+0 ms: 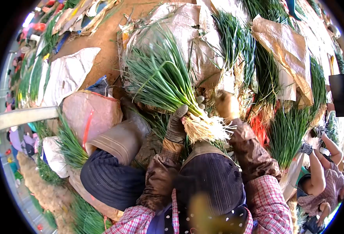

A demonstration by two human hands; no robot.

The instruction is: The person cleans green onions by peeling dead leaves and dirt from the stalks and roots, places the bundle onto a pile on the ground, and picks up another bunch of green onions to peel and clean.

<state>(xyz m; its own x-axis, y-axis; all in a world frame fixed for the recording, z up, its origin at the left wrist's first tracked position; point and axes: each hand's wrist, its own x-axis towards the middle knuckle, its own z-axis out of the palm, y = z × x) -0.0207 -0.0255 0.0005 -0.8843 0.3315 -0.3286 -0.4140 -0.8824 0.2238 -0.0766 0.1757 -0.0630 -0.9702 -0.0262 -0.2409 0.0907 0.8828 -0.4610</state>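
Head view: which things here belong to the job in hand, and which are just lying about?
In the job:
green onion bunch, gripped in the left hand
right hand, blurred, near the roots

Seemingly just lying about:
white sheet, at picture left
red plastic, at picture right

The scallion leaves (162, 80) are gleaming smoothly, while the roots (205, 129) are looking rough and fibrous. The sleeve covers (253, 150) are showing glossy, wrinkled plastic; the striped trousers (213, 181), matt cloth; the tan sheet (282, 50), creased plastic.
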